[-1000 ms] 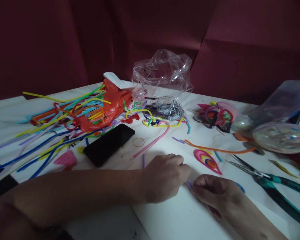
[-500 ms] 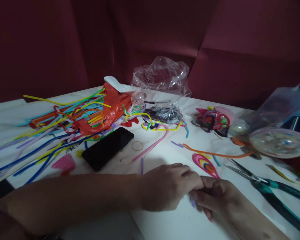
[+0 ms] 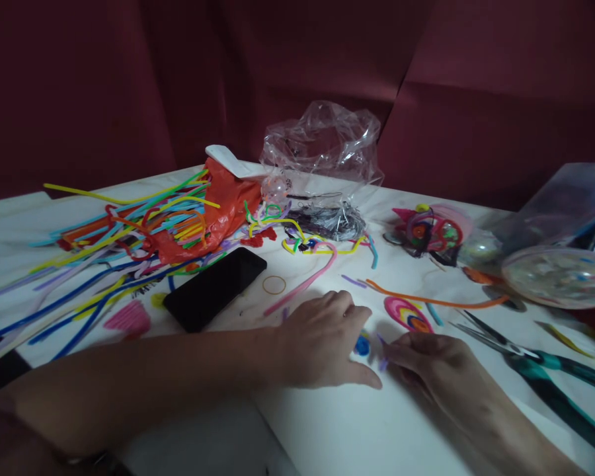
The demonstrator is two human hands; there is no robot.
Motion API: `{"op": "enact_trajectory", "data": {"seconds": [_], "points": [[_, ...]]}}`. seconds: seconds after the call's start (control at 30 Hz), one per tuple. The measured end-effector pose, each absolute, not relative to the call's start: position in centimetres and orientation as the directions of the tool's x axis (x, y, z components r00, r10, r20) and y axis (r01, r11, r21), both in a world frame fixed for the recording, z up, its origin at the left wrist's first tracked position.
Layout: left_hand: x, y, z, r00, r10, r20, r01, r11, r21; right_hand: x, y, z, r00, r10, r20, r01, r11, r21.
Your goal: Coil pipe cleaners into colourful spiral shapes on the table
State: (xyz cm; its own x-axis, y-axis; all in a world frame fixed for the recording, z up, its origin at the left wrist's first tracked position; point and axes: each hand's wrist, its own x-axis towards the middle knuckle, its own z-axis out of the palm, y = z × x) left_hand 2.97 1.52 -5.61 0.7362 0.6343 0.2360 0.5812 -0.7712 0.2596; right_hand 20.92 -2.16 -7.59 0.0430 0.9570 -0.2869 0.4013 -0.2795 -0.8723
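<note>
My left hand (image 3: 322, 344) hovers over the middle of the white table with its thumb and fingers spread, holding nothing. A small blue coil (image 3: 361, 344) shows in the gap between its thumb and fingers; whether it touches the hand I cannot tell. Just to the right, my right hand (image 3: 426, 360) pinches a short purple pipe cleaner (image 3: 383, 361), whose bent end sticks out past the fingertips. Beyond that hand lies a teardrop shape (image 3: 407, 313) of coiled pink, yellow, blue and orange pipe cleaner. A pink hooked pipe cleaner (image 3: 307, 284) rests behind my left hand.
Green-handled pliers (image 3: 530, 362) lie at the right. A black phone (image 3: 215, 287) and a rubber band (image 3: 274, 285) are left of centre. Pipe cleaners spill from a red bag (image 3: 228, 205). At the back stands a clear plastic bag (image 3: 327, 145); an orange pipe cleaner (image 3: 441, 303) lies right.
My left hand has come away from my right hand, moved slightly left and up, and opened. The blue coil and more of the purple pipe cleaner now show between them.
</note>
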Motion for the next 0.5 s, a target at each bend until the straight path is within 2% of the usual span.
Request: {"op": "enact_trajectory", "data": {"seconds": [0.17, 0.37, 0.5], "points": [[3.1, 1.9, -6.2, 0.784, 0.606, 0.137, 0.563, -0.786, 0.254, 20.6, -1.7, -7.6, 0.03, 0.967, -0.253, 0.577, -0.224, -0.786], [3.4, 2.4, -6.8, 0.802, 0.579, 0.15, 0.541, -0.809, 0.229, 21.1, -1.7, -7.9, -0.115, 0.957, -0.266, 0.651, -0.13, -0.748], [3.4, 2.5, -6.9, 0.808, 0.561, 0.177, 0.526, -0.824, 0.212, 22.5, -2.0, -9.1, -0.092, 0.983, -0.162, 0.718, -0.047, -0.694]]}}
